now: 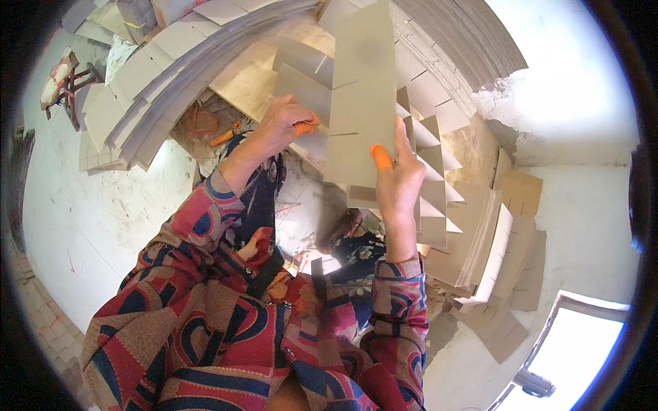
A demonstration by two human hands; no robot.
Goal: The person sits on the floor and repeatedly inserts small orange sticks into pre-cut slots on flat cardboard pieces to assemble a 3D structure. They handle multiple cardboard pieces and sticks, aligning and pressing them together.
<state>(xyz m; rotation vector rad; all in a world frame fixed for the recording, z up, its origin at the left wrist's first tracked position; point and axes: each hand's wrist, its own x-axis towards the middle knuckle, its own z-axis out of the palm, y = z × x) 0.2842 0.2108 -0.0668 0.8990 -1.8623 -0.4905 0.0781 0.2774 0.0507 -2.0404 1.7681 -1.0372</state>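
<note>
A long grey-brown cardboard divider strip (362, 96) with short slits rises upright in front of me. My right hand (401, 175) grips its right edge, the thumb in an orange finger cot lying on its face and the fingers along the edge. Left of the strip, my left hand (284, 127) is closed, its thumb also in an orange cot. Whatever it pinches is hidden. Slotted cardboard panels (301, 81) stand just beyond that hand. Behind the strip and to its right, crossed divider pieces (430, 161) form a grid of cells, partly covered by the strip and my right hand.
Stacked slotted cardboard sheets (147, 82) curve along the far left, and another tall stack (473, 41) stands at the far right. More sheets (480, 233) lean at the right beside the pale wall. A small stool (65, 85) stands far left. An orange-handled tool (225, 133) lies near my left forearm.
</note>
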